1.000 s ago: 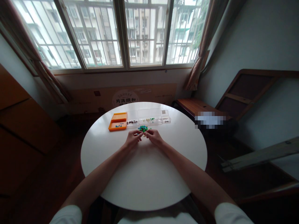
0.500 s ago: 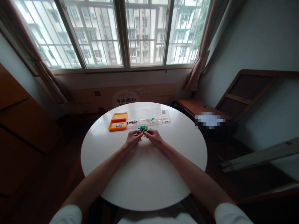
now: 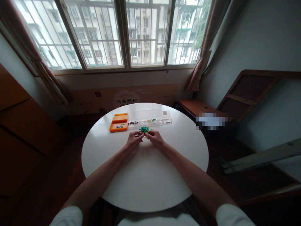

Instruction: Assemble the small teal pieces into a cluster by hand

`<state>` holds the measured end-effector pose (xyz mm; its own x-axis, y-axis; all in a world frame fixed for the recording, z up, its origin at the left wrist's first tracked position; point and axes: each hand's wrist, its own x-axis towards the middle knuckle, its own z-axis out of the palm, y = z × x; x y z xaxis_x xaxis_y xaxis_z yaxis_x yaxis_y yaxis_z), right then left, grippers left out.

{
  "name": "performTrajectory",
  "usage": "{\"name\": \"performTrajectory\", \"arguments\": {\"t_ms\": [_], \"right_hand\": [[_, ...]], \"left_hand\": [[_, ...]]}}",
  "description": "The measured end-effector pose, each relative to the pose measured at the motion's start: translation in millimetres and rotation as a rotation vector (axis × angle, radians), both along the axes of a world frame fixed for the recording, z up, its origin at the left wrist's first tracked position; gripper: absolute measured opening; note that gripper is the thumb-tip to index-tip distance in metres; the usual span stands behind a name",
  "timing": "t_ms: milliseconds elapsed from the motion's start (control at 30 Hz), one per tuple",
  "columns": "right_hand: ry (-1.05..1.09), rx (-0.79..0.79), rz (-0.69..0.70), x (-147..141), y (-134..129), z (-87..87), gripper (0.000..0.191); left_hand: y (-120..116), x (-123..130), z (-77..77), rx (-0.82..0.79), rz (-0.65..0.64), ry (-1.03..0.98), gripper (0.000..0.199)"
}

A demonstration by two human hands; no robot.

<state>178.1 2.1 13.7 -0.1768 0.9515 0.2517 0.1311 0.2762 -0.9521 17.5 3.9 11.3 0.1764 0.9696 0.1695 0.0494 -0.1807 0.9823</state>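
A pile of small green and blue pieces [image 3: 144, 129] lies on the white round table [image 3: 145, 179], just beyond my fingertips. My left hand [image 3: 135, 138] is closed in a pinch at the near side of the pile. Facing it, my right hand [image 3: 154, 137] pinches too, its fingertips almost meeting the left ones. Whatever sits between the fingers is too small to make out. Behind the pile, an open orange box [image 3: 113, 129] holds several blue pieces. Beside it, a clear plastic box [image 3: 134, 126] contains dark brown pieces.
Further right, another clear box [image 3: 157, 124] holds cream and green pieces, with a small clear case [image 3: 167, 122] at its side. A wooden bench [image 3: 195, 108] stands right of the table. A printed cardboard panel [image 3: 152, 94] leans below the window.
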Motion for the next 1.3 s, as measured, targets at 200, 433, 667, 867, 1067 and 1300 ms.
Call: {"name": "performTrajectory", "arguments": {"t_ms": [200, 433, 667, 867, 1067, 1300], "right_hand": [[-0.003, 0.012, 0.006, 0.2, 0.8, -1.3, 0.027], [-0.019, 0.025, 0.030, 0.9, -0.8, 1.5, 0.026], [-0.005, 0.023, 0.034, 0.0, 0.8, -0.2, 0.025], [-0.011, 0.029, 0.036, 0.1, 2.0, -2.8, 0.023], [-0.032, 0.038, 0.023, 0.2, 3.1, -3.5, 0.024], [-0.051, 0.040, 0.013, 0.0, 0.7, -0.2, 0.025]], "left_hand": [[-1.5, 0.3, 0.6, 0.010, -0.005, 0.006, 0.030], [-5.3, 0.4, 4.1, 0.017, -0.012, 0.035, 0.029], [-5.0, 0.1, 2.4, 0.039, -0.016, 0.042, 0.031], [-3.8, 0.2, 1.1, 0.044, -0.006, 0.061, 0.031], [-2.3, -0.3, -0.6, 0.081, 0.011, 0.056, 0.031], [-3.9, 0.2, 3.5, 0.075, 0.019, 0.044, 0.031]]}}
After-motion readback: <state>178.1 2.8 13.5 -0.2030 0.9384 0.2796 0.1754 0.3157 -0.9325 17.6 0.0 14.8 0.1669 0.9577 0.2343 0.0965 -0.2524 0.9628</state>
